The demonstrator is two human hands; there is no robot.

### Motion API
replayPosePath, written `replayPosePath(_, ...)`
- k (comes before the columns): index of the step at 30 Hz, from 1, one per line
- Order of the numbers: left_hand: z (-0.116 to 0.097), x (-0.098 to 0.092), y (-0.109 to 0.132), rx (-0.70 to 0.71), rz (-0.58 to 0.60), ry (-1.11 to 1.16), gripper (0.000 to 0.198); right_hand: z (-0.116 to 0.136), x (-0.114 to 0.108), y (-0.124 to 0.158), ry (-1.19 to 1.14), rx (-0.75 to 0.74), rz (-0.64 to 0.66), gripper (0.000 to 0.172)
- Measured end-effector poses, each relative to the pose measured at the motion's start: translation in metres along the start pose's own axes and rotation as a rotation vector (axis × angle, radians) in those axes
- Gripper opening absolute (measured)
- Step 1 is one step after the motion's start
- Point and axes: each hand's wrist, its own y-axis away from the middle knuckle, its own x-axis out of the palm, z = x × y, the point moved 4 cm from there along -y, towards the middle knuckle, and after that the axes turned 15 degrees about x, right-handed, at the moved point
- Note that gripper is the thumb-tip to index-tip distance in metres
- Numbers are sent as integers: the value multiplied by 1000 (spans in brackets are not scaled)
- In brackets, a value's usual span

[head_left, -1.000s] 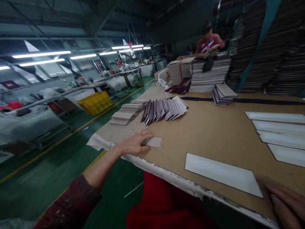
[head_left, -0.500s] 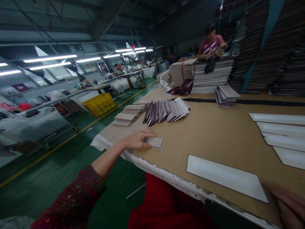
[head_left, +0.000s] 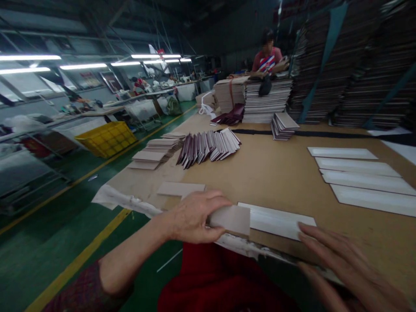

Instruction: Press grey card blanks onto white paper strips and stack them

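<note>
Gripping a small grey card at its left end, the left hand holds it pinched between thumb underneath and fingers on top, right at the near edge of the big brown table. The card's right end overlaps the left end of a long white strip that lies flat along that near edge. Over on the right, the right hand is spread open, fingers straight and pointing left, its fingertips at the right end of that strip; whether they press on it or hover just above, I cannot tell. Just beyond the left hand lies another grey card, flat on the table and apart from the fingers. Farther off on the left sits a low pile of grey cards, and beside it, to the right, a fanned row of maroon-and-white pieces. On the right side of the table, four more white strips lie side by side, well apart from both hands. At the far end there is a small slanted stack, then tall stacks of flat sheets, and behind those a co-worker in a red top. Down on the left, off the table, a yellow crate stands on the green floor.
</note>
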Motion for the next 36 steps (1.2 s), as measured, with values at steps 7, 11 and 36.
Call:
replayPosePath(7, -38, 29, -42, 161, 3, 67, 38, 46, 19, -26, 98, -133, 147, 44)
replayPosePath(11, -39, 38, -49, 168, 12, 61, 38, 43, 13, -20, 113, -147, 145, 41)
replayPosePath(36, 21, 74, -19, -117, -275, 140, 50, -67, -17, -40, -19, 195, 258, 41)
